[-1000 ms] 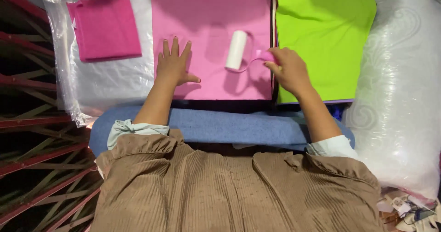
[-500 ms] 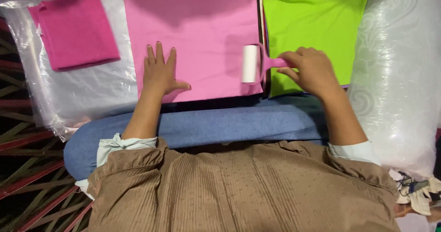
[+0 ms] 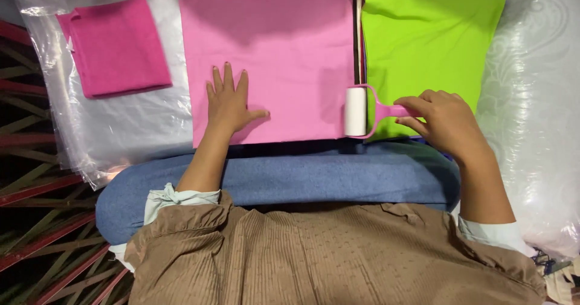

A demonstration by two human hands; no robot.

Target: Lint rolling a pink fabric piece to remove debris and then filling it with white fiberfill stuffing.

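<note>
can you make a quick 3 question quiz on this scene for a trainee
1. True or false: the left hand lies flat, fingers spread, on the light pink cloth.
2. Which tool does the right hand hold by its pink handle?
A. scissors
B. lint roller
C. iron
3. Fill in: the folded dark pink cloth lies on a clear ____ bag.

Key
1. True.
2. B, the lint roller, its white roll at the right edge of the light pink cloth, beside the green cloth.
3. Plastic; the plastic bag is left of the light pink cloth.
</note>
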